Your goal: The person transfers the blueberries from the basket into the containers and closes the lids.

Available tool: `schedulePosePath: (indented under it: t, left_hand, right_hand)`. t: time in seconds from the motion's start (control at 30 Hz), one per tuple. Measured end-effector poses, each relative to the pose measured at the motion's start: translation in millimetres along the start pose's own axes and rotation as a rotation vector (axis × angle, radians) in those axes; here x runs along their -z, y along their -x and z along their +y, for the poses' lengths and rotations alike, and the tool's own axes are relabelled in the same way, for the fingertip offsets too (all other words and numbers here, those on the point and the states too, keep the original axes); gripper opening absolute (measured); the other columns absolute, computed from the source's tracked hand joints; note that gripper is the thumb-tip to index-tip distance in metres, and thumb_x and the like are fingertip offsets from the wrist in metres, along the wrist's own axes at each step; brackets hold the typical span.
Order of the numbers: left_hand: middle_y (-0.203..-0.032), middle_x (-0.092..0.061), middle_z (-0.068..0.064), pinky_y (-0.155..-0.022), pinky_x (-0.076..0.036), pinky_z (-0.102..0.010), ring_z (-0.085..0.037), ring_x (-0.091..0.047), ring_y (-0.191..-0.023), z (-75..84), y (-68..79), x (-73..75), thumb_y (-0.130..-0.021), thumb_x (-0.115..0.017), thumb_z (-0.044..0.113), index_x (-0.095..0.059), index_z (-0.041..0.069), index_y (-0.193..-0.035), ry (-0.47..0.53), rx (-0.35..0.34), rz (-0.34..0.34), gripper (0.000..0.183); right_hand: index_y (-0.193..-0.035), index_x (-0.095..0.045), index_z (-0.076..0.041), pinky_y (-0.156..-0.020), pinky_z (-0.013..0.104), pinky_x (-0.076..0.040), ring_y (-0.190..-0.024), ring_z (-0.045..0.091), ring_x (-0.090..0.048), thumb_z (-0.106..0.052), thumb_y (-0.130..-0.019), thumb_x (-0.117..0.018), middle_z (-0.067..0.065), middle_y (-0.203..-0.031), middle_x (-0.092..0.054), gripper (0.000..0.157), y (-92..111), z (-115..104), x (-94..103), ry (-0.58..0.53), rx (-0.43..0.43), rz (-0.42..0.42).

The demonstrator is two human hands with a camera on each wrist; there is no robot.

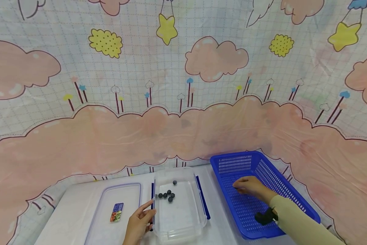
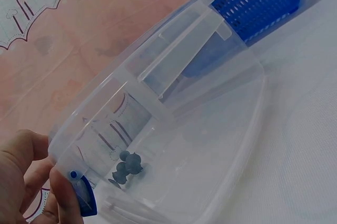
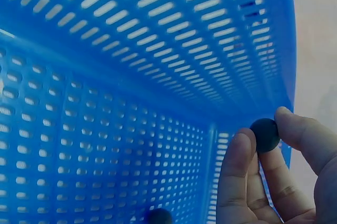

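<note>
In the right wrist view, my right hand (image 3: 281, 171) pinches a dark blueberry (image 3: 265, 135) between thumb and fingertips. The head view puts that right hand (image 1: 252, 187) over the blue perforated basket (image 1: 236, 165). Another dark blueberry (image 3: 159, 216) shows low on the basket's floor. My left hand (image 1: 140, 217) grips the left side of a clear plastic box (image 1: 183, 217), thumb at its rim and fingers by the blue latch (image 2: 84, 195). Several blueberries (image 1: 170, 199) lie inside the box, most clustered toward its left wall.
Left of the box lies a clear lid (image 1: 99, 228) with a blue edge line and a small colourful label (image 1: 117, 212). A second blue latch (image 1: 203, 197) hangs out along the box's right side. A printed cloth (image 1: 171, 136) rises behind the white table (image 1: 68, 207).
</note>
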State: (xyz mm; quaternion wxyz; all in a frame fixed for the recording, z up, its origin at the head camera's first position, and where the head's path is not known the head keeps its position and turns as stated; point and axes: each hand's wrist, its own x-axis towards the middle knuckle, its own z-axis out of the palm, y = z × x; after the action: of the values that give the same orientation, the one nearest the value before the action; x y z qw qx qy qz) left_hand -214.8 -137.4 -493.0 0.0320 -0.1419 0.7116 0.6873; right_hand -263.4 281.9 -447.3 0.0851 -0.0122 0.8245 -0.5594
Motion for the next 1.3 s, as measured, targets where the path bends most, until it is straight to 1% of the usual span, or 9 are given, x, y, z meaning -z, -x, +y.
schedulePosePath:
  t: [0.07,0.23,0.47,0.57,0.67,0.77,0.83,1.03,1.3]
  left_hand:
    - [-0.081,-0.065,0.005,-0.054,-0.050,-0.023,-0.013,-0.053,-0.069,0.3,-0.1,0.0,-0.092,-0.070,0.015,-0.055,0.004,-0.138,-0.004,0.002,0.000,0.050]
    - [-0.082,-0.065,0.004,-0.053,-0.050,-0.022,-0.012,-0.054,-0.068,0.3,-0.1,-0.6,-0.092,-0.069,0.015,-0.055,0.005,-0.138,-0.005,-0.005,0.002,0.049]
    - [-0.081,-0.065,0.005,-0.054,-0.050,-0.023,-0.012,-0.053,-0.068,-0.1,-0.7,-0.5,-0.092,-0.069,0.014,-0.055,0.004,-0.138,0.005,-0.003,0.000,0.049]
    - [-0.081,-0.065,0.004,-0.054,-0.050,-0.023,-0.013,-0.053,-0.068,0.2,-0.5,-0.7,-0.092,-0.070,0.014,-0.055,0.003,-0.138,0.001,0.000,0.004,0.049]
    - [-0.081,-0.065,0.004,-0.055,-0.050,-0.024,-0.013,-0.053,-0.069,0.6,-0.6,-0.3,-0.091,-0.070,0.015,-0.055,0.004,-0.138,-0.010,0.011,0.006,0.049]
    - [-0.083,-0.065,0.003,-0.056,-0.051,-0.026,-0.014,-0.053,-0.070,0.5,-1.1,-0.1,-0.091,-0.070,0.016,-0.056,0.005,-0.137,-0.021,0.023,0.010,0.049]
    - [-0.083,-0.065,0.003,-0.056,-0.051,-0.026,-0.015,-0.053,-0.070,0.5,-1.3,-0.2,-0.091,-0.070,0.016,-0.056,0.006,-0.137,-0.027,0.026,0.011,0.049]
    - [-0.084,-0.066,0.002,-0.055,-0.051,-0.026,-0.015,-0.053,-0.070,0.2,-1.7,-0.6,-0.091,-0.071,0.017,-0.057,0.006,-0.137,-0.035,0.025,0.016,0.049]
    - [-0.083,-0.066,0.004,-0.055,-0.051,-0.025,-0.014,-0.054,-0.069,-0.1,-1.7,-0.1,-0.091,-0.071,0.017,-0.056,0.006,-0.137,-0.026,0.017,0.011,0.050]
  right_hand:
    - [-0.106,-0.066,0.013,-0.082,0.036,-0.058,-0.083,0.019,-0.064,-0.012,-0.093,-0.066,0.010,-0.094,-0.069,0.028,0.5,-1.4,-1.5,0.004,0.008,0.000]
    - [-0.108,-0.065,0.013,-0.082,0.036,-0.058,-0.084,0.020,-0.066,-0.014,-0.094,-0.065,0.010,-0.096,-0.069,0.031,3.1,-5.9,-4.2,0.000,0.032,-0.008]
    - [-0.115,-0.061,0.016,-0.082,0.037,-0.058,-0.081,0.016,-0.066,-0.014,-0.095,-0.065,0.001,-0.088,-0.068,0.036,5.1,-12.2,-9.0,-0.053,0.044,-0.002]
    - [-0.116,-0.061,0.016,-0.085,0.039,-0.058,-0.085,0.018,-0.067,-0.015,-0.095,-0.065,0.005,-0.092,-0.069,0.037,6.7,-13.5,-11.2,-0.054,0.047,0.007]
    - [-0.119,-0.060,0.016,-0.088,0.042,-0.057,-0.094,0.027,-0.069,-0.016,-0.095,-0.065,0.016,-0.103,-0.070,0.040,8.9,-13.8,-12.9,-0.047,0.049,0.006]
    - [-0.123,-0.056,0.018,-0.090,0.043,-0.055,-0.104,0.036,-0.067,-0.016,-0.096,-0.064,0.027,-0.114,-0.066,0.045,10.4,-14.1,-14.0,-0.054,0.058,-0.014]
    - [-0.125,-0.054,0.019,-0.092,0.043,-0.054,-0.109,0.040,-0.065,-0.015,-0.096,-0.063,0.031,-0.119,-0.063,0.045,10.8,-15.0,-14.6,-0.065,0.063,-0.028]
    - [-0.127,-0.054,0.018,-0.092,0.042,-0.054,-0.110,0.040,-0.064,-0.014,-0.097,-0.063,0.030,-0.120,-0.063,0.044,12.2,-21.2,-19.5,-0.082,0.075,-0.044]
    - [-0.126,-0.054,0.018,-0.091,0.040,-0.055,-0.105,0.031,-0.067,-0.015,-0.096,-0.064,0.024,-0.117,-0.065,0.046,12.0,-30.3,-29.7,-0.121,0.107,-0.057]
